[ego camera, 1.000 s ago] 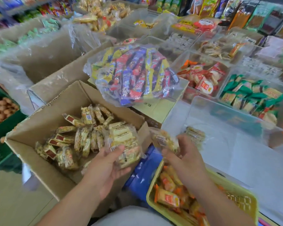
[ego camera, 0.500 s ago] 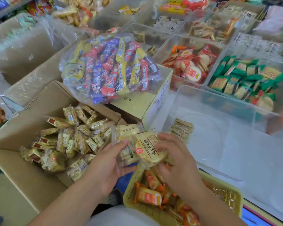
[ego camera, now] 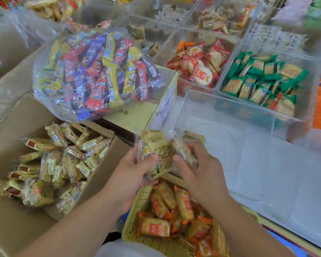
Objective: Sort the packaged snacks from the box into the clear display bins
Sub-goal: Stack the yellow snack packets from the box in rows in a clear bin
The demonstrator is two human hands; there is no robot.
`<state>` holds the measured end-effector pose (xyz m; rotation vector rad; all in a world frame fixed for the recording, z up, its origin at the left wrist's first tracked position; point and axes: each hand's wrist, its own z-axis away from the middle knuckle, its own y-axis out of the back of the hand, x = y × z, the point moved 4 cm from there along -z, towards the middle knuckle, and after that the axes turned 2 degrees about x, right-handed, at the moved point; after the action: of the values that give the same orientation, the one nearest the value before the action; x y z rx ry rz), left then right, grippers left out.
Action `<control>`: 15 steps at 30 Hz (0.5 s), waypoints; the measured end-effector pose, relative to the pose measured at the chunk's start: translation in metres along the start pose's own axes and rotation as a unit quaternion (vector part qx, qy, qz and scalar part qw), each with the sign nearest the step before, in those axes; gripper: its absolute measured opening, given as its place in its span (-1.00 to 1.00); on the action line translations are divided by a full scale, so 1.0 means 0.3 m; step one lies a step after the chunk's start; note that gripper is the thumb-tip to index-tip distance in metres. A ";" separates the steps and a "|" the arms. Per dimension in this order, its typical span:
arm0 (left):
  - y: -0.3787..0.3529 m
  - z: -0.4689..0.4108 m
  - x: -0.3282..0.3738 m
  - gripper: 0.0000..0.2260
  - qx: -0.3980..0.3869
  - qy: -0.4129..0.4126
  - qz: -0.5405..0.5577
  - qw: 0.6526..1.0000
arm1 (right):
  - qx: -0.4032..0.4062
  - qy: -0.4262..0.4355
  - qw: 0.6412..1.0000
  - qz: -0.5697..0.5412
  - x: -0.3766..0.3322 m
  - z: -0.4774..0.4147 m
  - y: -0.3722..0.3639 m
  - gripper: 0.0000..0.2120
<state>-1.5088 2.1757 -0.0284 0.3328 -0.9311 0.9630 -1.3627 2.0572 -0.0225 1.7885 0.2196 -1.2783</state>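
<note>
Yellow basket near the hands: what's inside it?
Orange-wrapped snack packs fill the yellow basket. The right hand and forearm, holding gold packs, cover its right side; contents there and the basket floor cannot be seen.

A yellow perforated basket (ego camera: pixel 143 198) is filled with orange-wrapped packets (ego camera: pixel 183 204). A clear bag of red, purple and yellow bars (ego camera: pixel 96 75) is laid on a closed yellow carton (ego camera: pixel 141 115).

1. The snack packets (ego camera: pixel 156 149) I hold are pale yellow with clear edges.
2. My box (ego camera: pixel 11 229) is brown cardboard.
3. The basket (ego camera: pixel 143 199) below is yellow, dotted with holes; the packs (ego camera: pixel 183 204) in it are orange.
4. The bag (ego camera: pixel 44 86) is clear, its wrappers (ego camera: pixel 100 75) red, purple and yellow.
</note>
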 end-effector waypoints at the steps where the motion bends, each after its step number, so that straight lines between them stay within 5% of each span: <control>1: -0.005 -0.012 -0.002 -0.74 -0.004 0.004 0.000 1.000 | 0.000 -0.014 1.000 -0.025 0.019 -0.018 0.009 -0.71; 5: 0.000 -0.057 -0.016 -0.68 -0.004 0.021 0.019 1.000 | 0.012 -0.081 0.992 -0.092 0.122 -0.121 0.051 -0.88; 6: 0.004 -0.067 -0.022 -0.66 -0.002 0.026 0.025 0.999 | 0.024 -0.076 0.993 -0.089 0.147 -0.157 0.071 -0.79; 10: 0.026 -0.094 -0.048 -0.70 0.008 0.044 0.051 0.998 | 0.059 -0.066 0.996 0.011 0.269 -0.329 0.129 -0.80; 15: 0.039 -0.106 -0.068 -0.66 0.003 0.049 0.054 0.997 | -0.019 -0.087 0.987 0.131 0.426 -0.486 0.053 -0.75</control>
<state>-1.5065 2.1906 -0.0650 0.2403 -0.8624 1.0723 -1.1985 2.1130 -0.1104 1.6015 -0.0873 -1.2225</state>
